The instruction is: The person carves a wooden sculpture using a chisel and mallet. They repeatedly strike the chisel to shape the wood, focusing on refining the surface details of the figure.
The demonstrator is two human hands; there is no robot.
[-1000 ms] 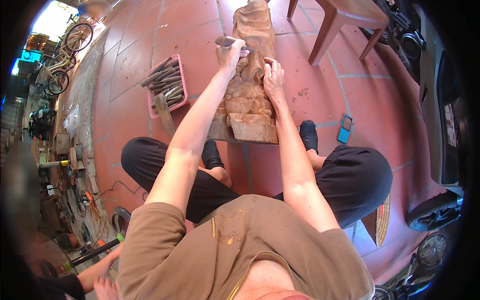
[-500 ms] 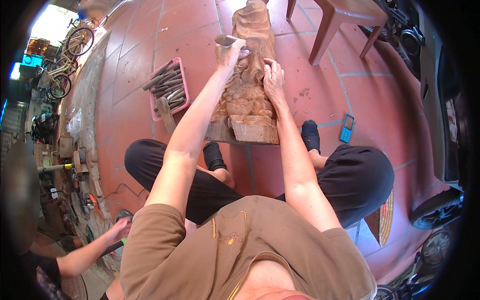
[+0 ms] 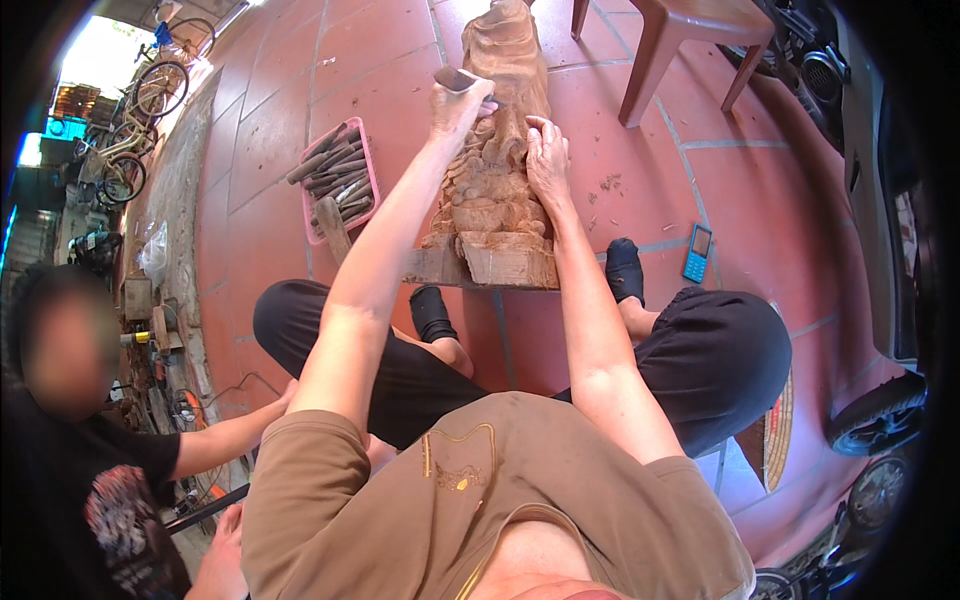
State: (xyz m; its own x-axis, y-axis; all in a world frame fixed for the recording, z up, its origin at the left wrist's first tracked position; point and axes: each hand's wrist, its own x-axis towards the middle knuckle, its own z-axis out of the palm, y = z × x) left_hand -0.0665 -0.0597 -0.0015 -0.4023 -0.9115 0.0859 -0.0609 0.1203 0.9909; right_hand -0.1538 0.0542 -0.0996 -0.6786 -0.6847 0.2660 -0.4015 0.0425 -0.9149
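A brown wooden carving (image 3: 503, 190), with flowing folds and a rough block base, lies lengthwise on the floor in front of me. My left hand (image 3: 458, 108) is closed around a carving chisel (image 3: 453, 79) over the left side of the carving. The chisel's dark wooden handle sticks out above the fist; its tip is hard to make out. Against the carving's right side rests my right hand (image 3: 547, 160), fingers lying on the wood and no tool visible in it. Left of the carving, a pink basket (image 3: 374, 180) holds several dark-handled tools (image 3: 335, 175).
A wooden mallet-like piece (image 3: 331, 222) leans at the basket's near edge. A blue phone (image 3: 697, 253) lies right of my foot. A brown plastic stool (image 3: 700, 25) stands far right. Another person (image 3: 110, 480) sits close on my left. Bicycles (image 3: 150, 100) stand far left.
The person at my left has come further into view, an arm reaching toward my side. My hands and the carving stay nearly in place.
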